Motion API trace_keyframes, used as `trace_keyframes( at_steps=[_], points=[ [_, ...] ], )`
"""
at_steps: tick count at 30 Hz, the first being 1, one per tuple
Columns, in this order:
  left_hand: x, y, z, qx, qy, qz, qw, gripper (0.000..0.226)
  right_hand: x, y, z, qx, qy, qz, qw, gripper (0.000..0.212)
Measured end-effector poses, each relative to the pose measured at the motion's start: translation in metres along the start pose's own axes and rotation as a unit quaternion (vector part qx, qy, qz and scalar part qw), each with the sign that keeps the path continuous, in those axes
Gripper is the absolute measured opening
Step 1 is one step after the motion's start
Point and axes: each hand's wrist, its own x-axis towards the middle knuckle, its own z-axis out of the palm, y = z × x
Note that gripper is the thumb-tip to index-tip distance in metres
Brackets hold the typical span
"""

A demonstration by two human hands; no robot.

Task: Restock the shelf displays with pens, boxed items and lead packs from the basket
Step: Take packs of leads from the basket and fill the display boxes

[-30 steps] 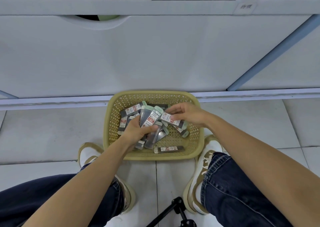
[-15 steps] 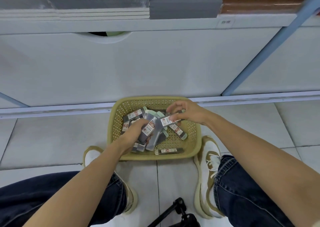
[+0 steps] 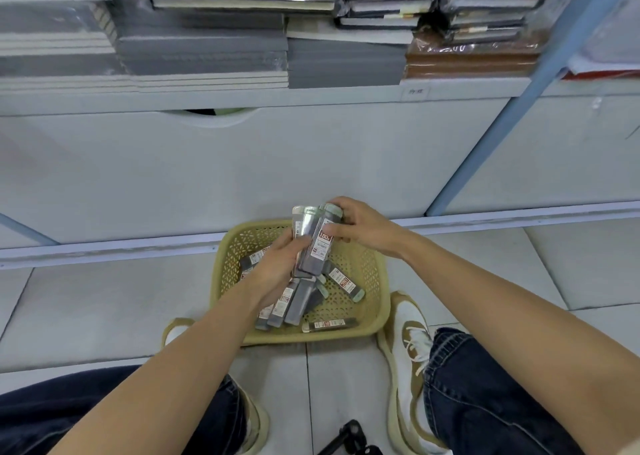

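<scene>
The left hand [image 3: 277, 271] closes its fingers around the lower part of a bundle of slim grey lead packs with red-and-white labels [image 3: 313, 243], and the right hand [image 3: 362, 227] pinches the top ends. The bundle is just above the beige perforated plastic basket [image 3: 379, 291] on the tiled floor [image 3: 104, 316], where loose packs [image 3: 341, 281] remain. It seems best to align the ends and press evenly, because a smooth pack may slip out.
</scene>
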Motion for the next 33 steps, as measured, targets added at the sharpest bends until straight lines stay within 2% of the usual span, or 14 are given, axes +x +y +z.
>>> trace_keyframes(
  at_steps=[7,12,18,21,26,29,33],
  points=[
    [-0.007,0.079,0.032,0.030,0.033,0.120,0.992,0.022,-0.015,-0.092,-0.054,-0.104,0.048,-0.077,0.990,0.024],
    [-0.027,0.153,0.052,0.054,0.021,0.256,0.965,0.019,-0.047,-0.172,-0.090,-0.110,0.088,-0.161,0.977,0.016],
    [-0.056,0.227,0.072,0.018,0.026,0.321,0.946,0.017,-0.095,-0.245,-0.131,-0.078,0.160,-0.249,0.952,0.019],
    [-0.070,0.265,0.083,0.012,0.003,0.355,0.935,0.016,-0.119,-0.287,-0.157,-0.053,0.216,-0.307,0.925,0.018],
    [-0.085,0.325,0.102,0.022,-0.023,0.408,0.912,0.014,-0.152,-0.351,-0.211,-0.082,0.344,-0.383,0.853,0.016],
    [-0.087,0.349,0.112,0.013,-0.033,0.418,0.908,0.016,-0.155,-0.365,-0.242,-0.154,0.409,-0.367,0.821,0.015],
    [-0.083,0.367,0.121,0.004,-0.042,0.423,0.905,0.017,-0.142,-0.368,-0.266,-0.219,0.446,-0.338,0.799,0.013]
  ],
)
